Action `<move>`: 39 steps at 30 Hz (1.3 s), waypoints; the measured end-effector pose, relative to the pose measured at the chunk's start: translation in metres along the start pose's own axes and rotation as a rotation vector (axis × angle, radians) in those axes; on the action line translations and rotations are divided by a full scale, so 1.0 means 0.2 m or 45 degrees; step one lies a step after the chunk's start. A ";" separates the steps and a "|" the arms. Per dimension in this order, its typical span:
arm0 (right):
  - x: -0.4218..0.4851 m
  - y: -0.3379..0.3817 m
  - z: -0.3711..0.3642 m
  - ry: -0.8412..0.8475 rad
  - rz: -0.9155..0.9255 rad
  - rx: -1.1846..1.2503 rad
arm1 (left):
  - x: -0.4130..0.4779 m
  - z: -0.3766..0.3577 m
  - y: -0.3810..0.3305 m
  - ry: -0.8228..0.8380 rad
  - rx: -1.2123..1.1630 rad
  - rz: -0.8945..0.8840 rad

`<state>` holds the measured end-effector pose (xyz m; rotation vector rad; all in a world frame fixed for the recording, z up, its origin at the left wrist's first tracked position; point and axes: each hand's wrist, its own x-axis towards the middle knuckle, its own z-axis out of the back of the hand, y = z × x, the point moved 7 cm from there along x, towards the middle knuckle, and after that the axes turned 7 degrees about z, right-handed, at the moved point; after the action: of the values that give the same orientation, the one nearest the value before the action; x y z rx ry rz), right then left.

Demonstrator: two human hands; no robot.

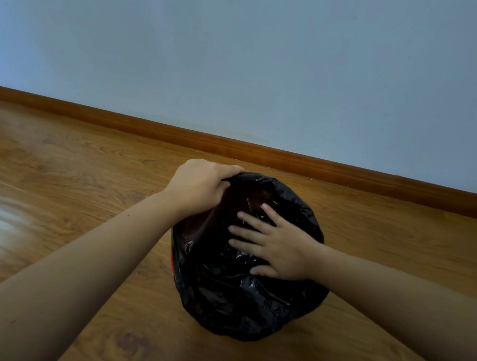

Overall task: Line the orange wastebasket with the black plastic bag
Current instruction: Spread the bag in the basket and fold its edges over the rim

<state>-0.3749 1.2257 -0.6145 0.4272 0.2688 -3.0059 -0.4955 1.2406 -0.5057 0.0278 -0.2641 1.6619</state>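
The black plastic bag [239, 300] drapes over the wastebasket on the wooden floor, covering nearly all of it. Only a thin orange-red sliver of the wastebasket [172, 264] shows at the bag's left side. My left hand [201, 186] grips the bag's edge at the far left of the rim, fingers curled over the plastic. My right hand [275, 248] lies flat with fingers spread, pressing on the bag inside the opening. The basket's inside is dark and mostly hidden by the plastic.
The basket stands on a glossy wooden floor [65, 191]. A brown baseboard [286, 155] and a pale blue-grey wall [280, 66] run diagonally just behind it.
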 end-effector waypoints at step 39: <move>0.07 0.00 -0.09 0.218 -0.470 0.251 | -0.01 0.22 -0.14 -0.184 -0.087 -0.089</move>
<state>-0.3827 1.2289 -0.6349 0.7290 0.0666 -3.3765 -0.4731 1.2325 -0.4583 0.1045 -0.4246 1.5824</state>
